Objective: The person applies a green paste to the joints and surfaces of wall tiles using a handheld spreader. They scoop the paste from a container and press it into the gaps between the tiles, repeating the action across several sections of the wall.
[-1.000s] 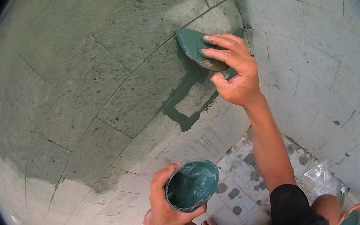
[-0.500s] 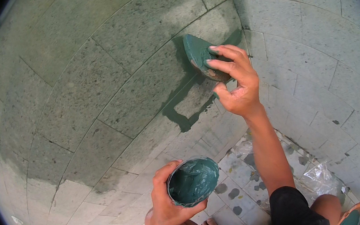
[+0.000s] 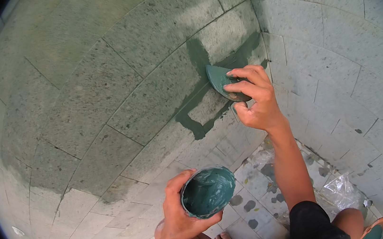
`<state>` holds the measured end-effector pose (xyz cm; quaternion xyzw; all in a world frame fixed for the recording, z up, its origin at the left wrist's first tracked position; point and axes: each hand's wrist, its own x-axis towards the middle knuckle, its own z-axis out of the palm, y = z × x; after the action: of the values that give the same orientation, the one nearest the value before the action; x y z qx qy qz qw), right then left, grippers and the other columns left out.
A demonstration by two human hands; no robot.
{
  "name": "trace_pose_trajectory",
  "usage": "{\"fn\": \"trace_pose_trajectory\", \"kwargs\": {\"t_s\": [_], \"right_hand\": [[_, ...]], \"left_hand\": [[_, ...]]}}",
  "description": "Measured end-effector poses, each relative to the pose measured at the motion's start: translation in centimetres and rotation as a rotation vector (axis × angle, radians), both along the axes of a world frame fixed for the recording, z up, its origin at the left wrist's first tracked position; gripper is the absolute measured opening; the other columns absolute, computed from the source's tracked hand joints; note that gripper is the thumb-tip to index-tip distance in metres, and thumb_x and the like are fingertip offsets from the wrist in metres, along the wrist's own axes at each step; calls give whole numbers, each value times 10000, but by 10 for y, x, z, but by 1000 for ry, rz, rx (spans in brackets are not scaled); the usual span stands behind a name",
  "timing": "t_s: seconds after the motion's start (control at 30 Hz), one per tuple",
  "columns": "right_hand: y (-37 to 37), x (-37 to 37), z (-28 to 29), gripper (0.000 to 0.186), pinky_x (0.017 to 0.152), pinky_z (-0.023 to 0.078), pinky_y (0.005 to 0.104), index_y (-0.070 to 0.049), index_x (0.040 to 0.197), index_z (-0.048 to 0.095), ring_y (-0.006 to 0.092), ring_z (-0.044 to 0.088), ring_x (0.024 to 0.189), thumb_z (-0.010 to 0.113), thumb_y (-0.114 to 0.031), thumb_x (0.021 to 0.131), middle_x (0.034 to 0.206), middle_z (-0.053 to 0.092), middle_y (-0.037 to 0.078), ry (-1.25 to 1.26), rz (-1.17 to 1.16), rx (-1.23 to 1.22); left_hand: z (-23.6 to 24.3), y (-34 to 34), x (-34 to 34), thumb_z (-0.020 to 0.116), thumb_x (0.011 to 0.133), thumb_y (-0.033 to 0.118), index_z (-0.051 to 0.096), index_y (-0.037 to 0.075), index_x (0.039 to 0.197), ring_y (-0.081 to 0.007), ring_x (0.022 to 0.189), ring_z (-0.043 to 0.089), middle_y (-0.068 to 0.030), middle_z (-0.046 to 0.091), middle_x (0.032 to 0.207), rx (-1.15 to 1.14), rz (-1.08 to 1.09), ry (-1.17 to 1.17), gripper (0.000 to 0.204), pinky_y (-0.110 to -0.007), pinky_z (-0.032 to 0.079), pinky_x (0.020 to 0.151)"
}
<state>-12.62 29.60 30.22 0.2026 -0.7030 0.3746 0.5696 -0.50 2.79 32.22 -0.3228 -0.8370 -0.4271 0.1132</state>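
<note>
My right hand point(image 3: 261, 96) grips a flat spreader point(image 3: 219, 79) with a curved edge, smeared with dark green paste. Its blade rests against the grey-green tiled wall point(image 3: 151, 105), close to the corner. Around it, wet green paste point(image 3: 199, 54) covers the joints between tiles in bands. Lower down, my left hand point(image 3: 176, 212) is wrapped round a small round bowl point(image 3: 208, 191), tilted so its inside shows. More of the green paste lies in the bowl and coats its wall. Green smears mark my right fingertips.
A second tiled wall point(image 3: 337, 63) meets the first at the right. Below, the pale tiled floor point(image 3: 243, 232) carries dark spots. Crumpled clear plastic point(image 3: 341, 192) lies near the right wall's foot. At the lower right is an orange-rimmed container point(image 3: 382, 229) with green inside.
My right hand has drawn the spreader down along the wall, uncovering a green band above it. My left hand and the bowl have barely shifted.
</note>
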Motion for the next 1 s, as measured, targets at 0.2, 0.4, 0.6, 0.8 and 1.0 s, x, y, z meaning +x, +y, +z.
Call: {"fn": "trace_pose_trajectory", "kwargs": {"t_s": [0.2, 0.4, 0.6, 0.8, 1.0], "right_hand": [[-1, 15, 3, 431, 874, 457, 389, -77, 943, 696, 296, 531, 1005, 535, 53, 565, 1185, 571, 156, 100, 43, -99], [-9, 19, -13, 496, 817, 531, 410, 34, 1279, 491, 294, 596, 1034, 514, -45, 790, 1197, 555, 199, -30, 1006, -975], [-12, 19, -5, 494, 752, 567, 404, 48, 1331, 411, 300, 661, 876, 547, -158, 904, 1126, 602, 186, -167, 942, -1099], [-18, 20, -2, 477, 714, 570, 367, 47, 1300, 435, 278, 669, 848, 627, -116, 894, 1059, 626, 161, -96, 837, -1067], [-20, 13, 0, 475, 734, 591, 353, 62, 1209, 454, 257, 681, 850, 718, -128, 863, 1026, 634, 151, -81, 837, -1131]], "left_hand": [[1, 2, 0, 844, 542, 74, 368, 12, 1277, -228, 1124, 549, -151, 495, 1223, -5, 12, 11, 878, -351, 457, 958], [3, 0, 0, 840, 546, 68, 364, 15, 1284, -228, 1125, 549, -151, 493, 1235, 22, 18, -22, 879, -351, 451, 966], [1, -1, 0, 837, 547, 62, 361, 17, 1288, -224, 1128, 546, -147, 488, 1244, 36, 16, -26, 882, -350, 449, 969], [2, 1, 0, 830, 547, 55, 363, 18, 1284, -217, 1117, 549, -137, 488, 1232, 32, 34, -36, 873, -347, 451, 963], [1, 3, -1, 825, 543, 50, 364, 23, 1283, -214, 1110, 550, -131, 485, 1226, 46, 31, -44, 872, -342, 456, 951]]}}
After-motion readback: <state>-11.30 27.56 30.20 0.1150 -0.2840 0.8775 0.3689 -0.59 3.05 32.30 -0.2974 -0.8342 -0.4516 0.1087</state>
